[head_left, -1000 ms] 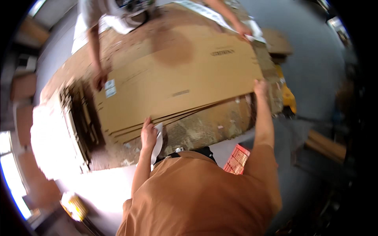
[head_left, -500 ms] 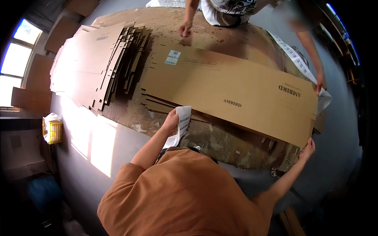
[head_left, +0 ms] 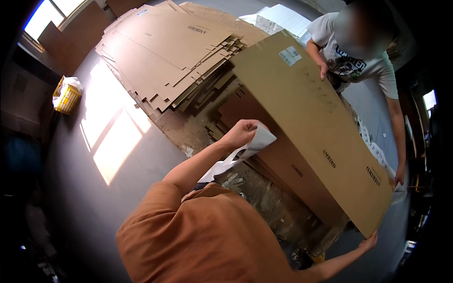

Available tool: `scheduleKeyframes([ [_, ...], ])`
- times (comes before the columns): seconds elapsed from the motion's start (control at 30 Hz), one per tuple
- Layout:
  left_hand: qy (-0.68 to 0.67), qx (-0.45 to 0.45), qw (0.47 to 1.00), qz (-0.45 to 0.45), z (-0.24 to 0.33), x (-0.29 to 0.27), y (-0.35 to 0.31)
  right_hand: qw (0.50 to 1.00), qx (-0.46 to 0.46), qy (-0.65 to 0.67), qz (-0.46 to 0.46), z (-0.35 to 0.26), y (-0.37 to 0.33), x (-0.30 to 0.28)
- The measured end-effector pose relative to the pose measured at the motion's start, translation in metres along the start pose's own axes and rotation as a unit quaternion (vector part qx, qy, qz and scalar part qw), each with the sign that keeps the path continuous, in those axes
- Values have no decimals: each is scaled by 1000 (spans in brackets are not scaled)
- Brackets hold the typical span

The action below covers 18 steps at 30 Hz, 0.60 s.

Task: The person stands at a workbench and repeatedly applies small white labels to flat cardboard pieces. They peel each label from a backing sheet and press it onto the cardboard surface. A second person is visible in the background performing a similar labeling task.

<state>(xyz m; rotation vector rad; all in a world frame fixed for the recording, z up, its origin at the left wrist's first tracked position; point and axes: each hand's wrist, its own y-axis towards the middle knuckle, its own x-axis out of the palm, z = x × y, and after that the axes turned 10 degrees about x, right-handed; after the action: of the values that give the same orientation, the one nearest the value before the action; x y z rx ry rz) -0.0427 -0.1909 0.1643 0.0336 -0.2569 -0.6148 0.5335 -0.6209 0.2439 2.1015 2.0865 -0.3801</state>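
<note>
A long flat cardboard sheet (head_left: 306,118) with a white label near its far end is tilted up off the stack beneath it. My right hand (head_left: 369,242) grips its near right corner. In my left hand (head_left: 243,133) is a strip of white labels (head_left: 262,139), closed in the fist and trailing down toward my waist. That hand is beside the sheet's raised left edge, apart from it. Across the table a co-worker's hand (head_left: 323,70) touches the sheet's far edge. The co-worker's other hand (head_left: 399,175) is at its right end, next to white paper. Under the raised sheet lies another cardboard sheet (head_left: 278,155).
A large stack of flat cardboard (head_left: 165,52) covers the table's left part. The worn table top (head_left: 181,132) shows between the stacks. White stacked paper (head_left: 281,20) lies at the back, and a label strip (head_left: 373,146) runs along the far side. A yellow basket (head_left: 68,99) stands at left.
The top cardboard sheet has been lifted and tilted off its stack. My left hand has risen with the label strip. The co-worker's hand has come onto the sheet's far edge, and my view has turned.
</note>
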Motion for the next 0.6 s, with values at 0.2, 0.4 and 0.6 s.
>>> scheduleKeyframes([
  [0.2, 52, 5, 999, -11, 5, -36, -47, 957, 88, 102, -257, 13, -53, 115],
  [0.4, 42, -28, 998, 48, 20, -56, -49, 816, 205, 192, -505, 0, -339, 365],
  [0.6, 175, 94, 973, 114, 23, -82, -44, 721, 138, 67, -675, -22, -481, 505],
])
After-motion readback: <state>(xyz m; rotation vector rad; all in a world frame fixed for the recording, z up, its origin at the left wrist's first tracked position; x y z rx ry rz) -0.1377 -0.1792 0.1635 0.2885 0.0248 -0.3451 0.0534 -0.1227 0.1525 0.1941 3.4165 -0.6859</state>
